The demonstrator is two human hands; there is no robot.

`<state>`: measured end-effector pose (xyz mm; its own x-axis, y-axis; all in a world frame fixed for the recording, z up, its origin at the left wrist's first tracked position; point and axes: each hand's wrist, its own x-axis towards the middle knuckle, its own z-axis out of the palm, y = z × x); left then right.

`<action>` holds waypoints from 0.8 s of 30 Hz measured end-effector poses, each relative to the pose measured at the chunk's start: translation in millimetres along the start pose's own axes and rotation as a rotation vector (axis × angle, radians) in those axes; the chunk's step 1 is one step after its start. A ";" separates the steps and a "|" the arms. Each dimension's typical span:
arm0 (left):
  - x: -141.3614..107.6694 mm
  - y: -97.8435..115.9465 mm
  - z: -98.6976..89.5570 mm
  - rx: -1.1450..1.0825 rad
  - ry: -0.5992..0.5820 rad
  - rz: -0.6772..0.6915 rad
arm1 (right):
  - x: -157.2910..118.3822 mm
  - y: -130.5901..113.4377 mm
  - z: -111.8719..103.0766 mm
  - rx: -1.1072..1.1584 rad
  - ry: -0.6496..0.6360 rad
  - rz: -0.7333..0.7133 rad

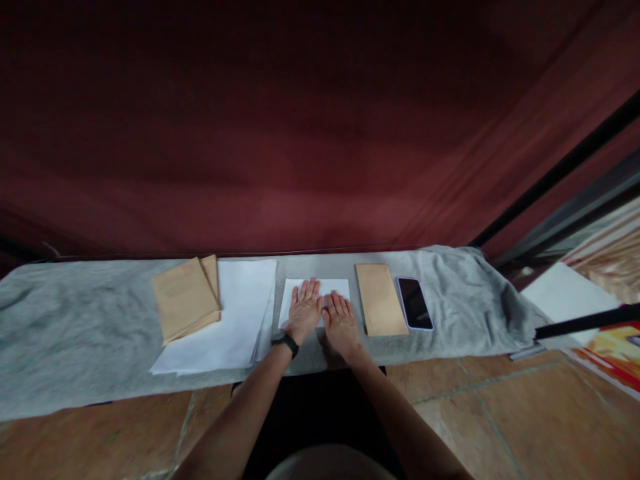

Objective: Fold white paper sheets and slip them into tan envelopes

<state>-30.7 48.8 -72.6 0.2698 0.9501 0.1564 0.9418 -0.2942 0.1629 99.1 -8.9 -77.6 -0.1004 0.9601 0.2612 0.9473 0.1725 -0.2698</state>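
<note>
A white sheet of paper [285,303], smaller than the sheets to its left and perhaps folded, lies flat on the grey cloth. My left hand [304,310] rests palm down on its middle, fingers stretched out. Beside it, my right hand [341,325] lies palm down over the paper's right part, its fingers straight too. The two hands are very close at the thumbs and cover much of the sheet. Just right of the paper is a flat brown envelope [383,300].
Brown envelopes [186,299] are piled at the left, partly on a stack of large white sheets [235,327]. A phone [415,303] lies right of the single envelope. Grey cloth [90,327] covers the narrow bench; a dark red curtain [300,167] hangs behind. Black bars [560,163] stand at right.
</note>
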 end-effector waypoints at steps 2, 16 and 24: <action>1.6 -3.0 -1.4 0.002 0.006 -0.014 | 7.7 0.1 2.4 -0.015 0.013 -0.003; -18.3 -19.8 -8.6 0.058 0.067 -0.140 | 23.5 12.7 15.2 -0.026 0.118 0.013; -50.0 -17.7 -18.6 0.109 0.064 -0.051 | 20.4 12.1 8.5 -0.041 0.098 0.000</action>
<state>-64.6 4.5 -65.2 0.2106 0.9540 0.2134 0.9711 -0.2292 0.0661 105.9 14.7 -83.4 -0.0722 0.9334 0.3515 0.9591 0.1616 -0.2323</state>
